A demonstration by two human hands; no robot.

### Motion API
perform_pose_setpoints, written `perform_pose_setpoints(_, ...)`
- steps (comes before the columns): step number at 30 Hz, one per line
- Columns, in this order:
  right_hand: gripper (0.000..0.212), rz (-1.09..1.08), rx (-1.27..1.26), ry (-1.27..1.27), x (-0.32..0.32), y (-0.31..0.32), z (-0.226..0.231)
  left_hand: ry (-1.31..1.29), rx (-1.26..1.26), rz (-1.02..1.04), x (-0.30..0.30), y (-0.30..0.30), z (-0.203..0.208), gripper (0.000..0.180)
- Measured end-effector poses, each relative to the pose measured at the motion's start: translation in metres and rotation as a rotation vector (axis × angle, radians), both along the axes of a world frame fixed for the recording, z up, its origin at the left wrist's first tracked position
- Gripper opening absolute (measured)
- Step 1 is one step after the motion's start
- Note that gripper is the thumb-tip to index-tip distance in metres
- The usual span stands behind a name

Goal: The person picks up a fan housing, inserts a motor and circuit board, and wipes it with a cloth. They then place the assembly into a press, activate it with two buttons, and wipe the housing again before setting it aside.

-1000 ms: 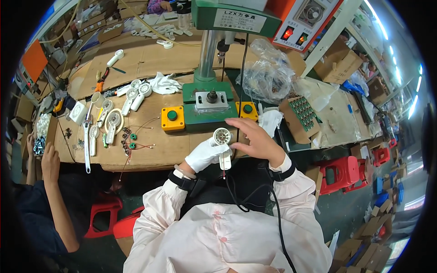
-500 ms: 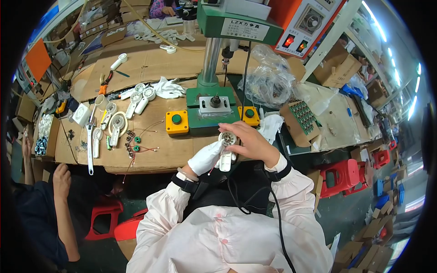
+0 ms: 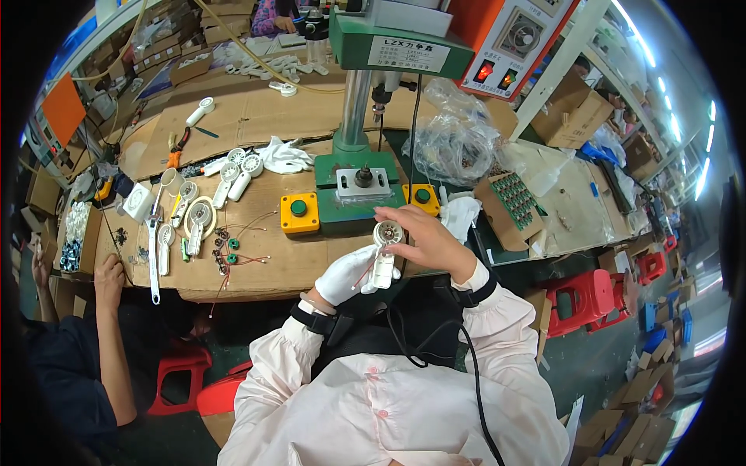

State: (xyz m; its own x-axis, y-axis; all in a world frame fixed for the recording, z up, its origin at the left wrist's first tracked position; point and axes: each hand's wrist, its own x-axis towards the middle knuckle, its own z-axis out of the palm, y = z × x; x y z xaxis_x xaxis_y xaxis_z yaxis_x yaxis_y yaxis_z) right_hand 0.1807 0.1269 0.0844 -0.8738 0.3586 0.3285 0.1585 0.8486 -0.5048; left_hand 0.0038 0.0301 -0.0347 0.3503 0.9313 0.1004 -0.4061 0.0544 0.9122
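Wire (image 3: 362, 277): more of its red length showed than half a second earlier, slanting from the fan (image 3: 382, 262) across the gloved left hand (image 3: 342, 276).
Left hand: it had slipped from the round head down to the handle, where its fingers curled around and beneath, gripping, with tips showing past the far side.
Right hand (image 3: 431, 239): bare, it had kept its place, thumb against the head's lower rim and fingers arched over the top, gripping too.
Shifted grip: it seemed to leave the wire lying freer, and the work appeared to rest with the piece between the hands.
Fan place: held up before the near edge of the table (image 3: 299, 262), apart from the green press (image 3: 355, 109) beyond.
Fan look: white and plastic-like, with a ribbed round head, a darker hub and a short rounded handle pointing toward the person; finer detail was too small to tell.
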Motion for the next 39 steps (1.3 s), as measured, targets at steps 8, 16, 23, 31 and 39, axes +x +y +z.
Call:
perform_pose_setpoints(8,0.062,-0.011,-0.014,0.042,0.000,0.002,0.005,-0.271,-0.118,-0.066,0.002,-0.008,0.032,0.036)
perform_pose_setpoints(16,0.056,0.029,-0.025,0.079,-0.011,-0.003,0.009,-0.358,-0.186,-0.061,0.000,-0.022,0.031,0.049)
perform_pose_setpoints(23,0.056,-0.036,-0.094,0.169,-0.016,-0.012,0.020,-0.392,-0.238,0.001,-0.008,-0.028,0.047,0.048)
perform_pose_setpoints(31,0.048,-0.146,-0.109,0.379,0.021,-0.017,0.005,-0.643,-0.109,0.059,-0.068,-0.033,0.088,0.047)
perform_pose_setpoints(39,0.023,-0.450,-0.460,0.536,0.074,-0.023,-0.079,-0.767,0.142,0.257,-0.116,0.008,0.136,0.047)
